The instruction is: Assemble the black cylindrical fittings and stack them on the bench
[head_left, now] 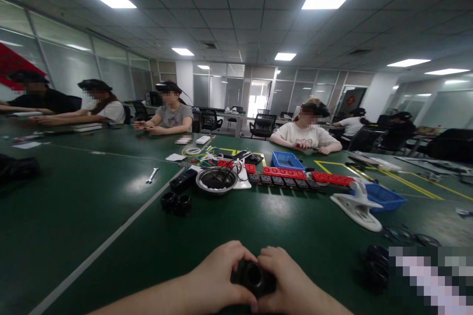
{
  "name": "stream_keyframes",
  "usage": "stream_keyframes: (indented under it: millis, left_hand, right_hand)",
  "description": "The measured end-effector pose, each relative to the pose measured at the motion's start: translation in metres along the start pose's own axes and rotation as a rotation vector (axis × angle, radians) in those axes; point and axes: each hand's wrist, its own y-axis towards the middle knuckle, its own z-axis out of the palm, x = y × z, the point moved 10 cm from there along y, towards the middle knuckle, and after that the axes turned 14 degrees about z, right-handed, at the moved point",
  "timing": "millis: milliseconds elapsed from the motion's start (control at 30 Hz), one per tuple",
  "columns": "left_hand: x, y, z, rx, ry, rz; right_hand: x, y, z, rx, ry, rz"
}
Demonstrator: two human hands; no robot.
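Note:
Close to me, above the green table [155, 241], my left hand [216, 273] and my right hand [286, 278] are closed around a black round part with a hole [254, 275]. The left fingers and thumb wrap its left side, while the right hand grips it from the right. My fingers cover much of the part, so its exact kind cannot be made out. Farther forward, a pair of similar-looking black round parts [176, 203] sits left of a metal bowl [216, 179] with dark contents.
Red and black socket strips [284, 173] run across the middle. Blue trays [286, 160], a white clamp-like stand [356, 206], a wrench [152, 175] and tangled cables [207, 156] lie around them. Black cable coils [376, 263] are at right. Several people sit beyond, one [306, 130] opposite.

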Motion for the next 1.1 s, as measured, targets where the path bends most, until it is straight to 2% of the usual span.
stream_keyframes:
  millis: [67, 167, 233, 300, 367, 500, 567, 633, 767, 833, 900, 1000, 1100]
  left_hand:
    - [0.003, -0.003, -0.004, -0.090, 0.056, -0.076]
    - [0.005, -0.004, -0.010, -0.187, 0.106, -0.106]
    - [0.009, -0.003, -0.011, -0.195, 0.100, -0.110]
    - [0.012, -0.001, -0.010, -0.165, 0.067, -0.083]
    - [0.012, 0.002, -0.008, -0.114, 0.024, -0.024]
    - [0.007, 0.004, -0.003, -0.012, -0.034, 0.080]
    - [0.005, 0.003, 0.000, 0.013, -0.060, 0.083]
    - [0.007, 0.002, 0.002, 0.007, -0.085, 0.049]
    - [0.015, -0.002, 0.001, -0.117, -0.059, -0.071]
    - [0.018, -0.006, -0.002, -0.196, -0.007, -0.112]
    - [0.018, -0.007, -0.004, -0.242, 0.031, -0.120]
    - [0.015, -0.006, -0.006, -0.247, 0.032, -0.103]
    - [0.011, -0.002, -0.006, -0.180, -0.004, -0.061]
  right_hand:
    - [-0.004, 0.001, 0.001, -0.067, -0.025, 0.107]
    - [-0.010, 0.000, 0.001, -0.124, -0.027, 0.258]
    - [-0.008, -0.002, -0.003, -0.171, -0.038, 0.287]
    - [-0.005, -0.003, -0.008, -0.200, -0.021, 0.251]
    - [-0.002, -0.002, -0.008, -0.140, 0.056, 0.180]
    - [-0.006, 0.000, -0.001, 0.123, 0.229, 0.085]
    - [-0.010, 0.002, 0.002, 0.215, 0.288, 0.071]
    - [-0.016, 0.004, 0.004, 0.234, 0.316, 0.087]
    - [-0.022, 0.007, 0.005, 0.050, 0.184, 0.211]
    - [-0.019, 0.004, 0.002, -0.065, 0.080, 0.281]
    - [-0.012, 0.001, 0.001, -0.119, -0.008, 0.314]
    - [-0.003, -0.002, 0.001, -0.129, -0.083, 0.291]
    - [-0.002, -0.004, -0.004, -0.163, -0.039, 0.234]
